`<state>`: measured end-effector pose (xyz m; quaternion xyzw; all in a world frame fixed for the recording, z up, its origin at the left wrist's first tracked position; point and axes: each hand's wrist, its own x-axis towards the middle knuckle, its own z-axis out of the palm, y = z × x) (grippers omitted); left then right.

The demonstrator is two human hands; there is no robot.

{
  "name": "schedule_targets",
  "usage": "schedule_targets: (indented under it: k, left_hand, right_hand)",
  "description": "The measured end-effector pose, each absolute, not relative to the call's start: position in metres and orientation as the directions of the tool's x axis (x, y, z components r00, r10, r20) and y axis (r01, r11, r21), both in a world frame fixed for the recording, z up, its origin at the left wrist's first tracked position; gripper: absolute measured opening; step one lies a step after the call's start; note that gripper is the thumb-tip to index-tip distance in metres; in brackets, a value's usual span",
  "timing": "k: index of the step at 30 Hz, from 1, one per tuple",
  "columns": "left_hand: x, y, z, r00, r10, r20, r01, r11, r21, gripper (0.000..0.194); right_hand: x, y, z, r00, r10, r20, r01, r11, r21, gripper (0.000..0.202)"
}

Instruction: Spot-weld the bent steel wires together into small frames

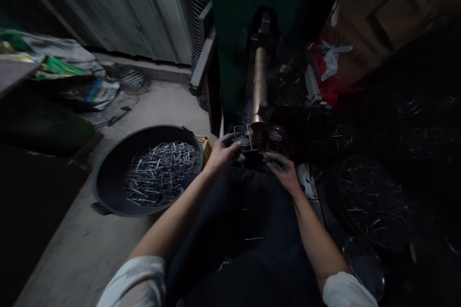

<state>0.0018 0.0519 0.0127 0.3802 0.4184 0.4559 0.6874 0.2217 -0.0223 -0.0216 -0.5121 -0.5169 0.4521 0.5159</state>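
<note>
My left hand [224, 152] is closed, thumb and fingers pinching a squared wire frame [242, 127] beneath the end of a copper-coloured machine arm [259, 84]. Right of it, my right hand [283, 169] has its fingers curled around a thin metal wire [280, 168], close to the lower part of the machine. Dark smudges cover the fingertips of both hands. Small metal bits [245, 140] lie behind the wire frame, too dim to make out. A short straight wire [254, 238] rests on the dark cloth over my lap.
A black basin [104, 172] with many bent wire pieces stands at my left, a yellow basket [204, 146] beside it. On the right, a dark container holds more wire pieces [374, 196]. The green machine [230, 33] rises ahead. Sacks [82, 76] lie far left.
</note>
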Motion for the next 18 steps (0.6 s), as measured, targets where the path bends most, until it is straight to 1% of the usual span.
schedule_targets:
  k: [3, 6, 10, 16, 18]
  left_hand:
    - [0.004, 0.060, 0.015, 0.229, 0.949, -0.218, -0.326, 0.286, 0.901, 0.063]
    - [0.007, 0.064, 0.017, 0.222, 0.956, -0.193, -0.347, 0.262, 0.900, 0.058]
    - [0.010, 0.069, 0.018, 0.212, 0.959, -0.189, -0.349, 0.255, 0.902, 0.051]
    - [0.012, 0.075, 0.014, 0.189, 0.955, -0.228, -0.343, 0.282, 0.896, 0.045]
    - [0.014, 0.075, 0.013, 0.189, 0.957, -0.218, -0.349, 0.273, 0.896, 0.042]
  right_hand:
    - [0.229, -0.019, -0.037, 0.081, 0.996, -0.034, -0.024, -0.032, -0.999, 0.031]
    - [0.234, -0.016, -0.048, 0.123, 0.987, -0.102, -0.072, -0.094, -0.993, 0.034]
    - [0.236, -0.015, -0.053, 0.143, 0.980, -0.141, -0.087, -0.130, -0.988, 0.036]
    - [0.236, -0.014, -0.058, 0.135, 0.973, -0.185, -0.066, -0.178, -0.982, 0.039]
    - [0.238, -0.014, -0.061, 0.123, 0.973, -0.197, -0.084, -0.188, -0.979, 0.042]
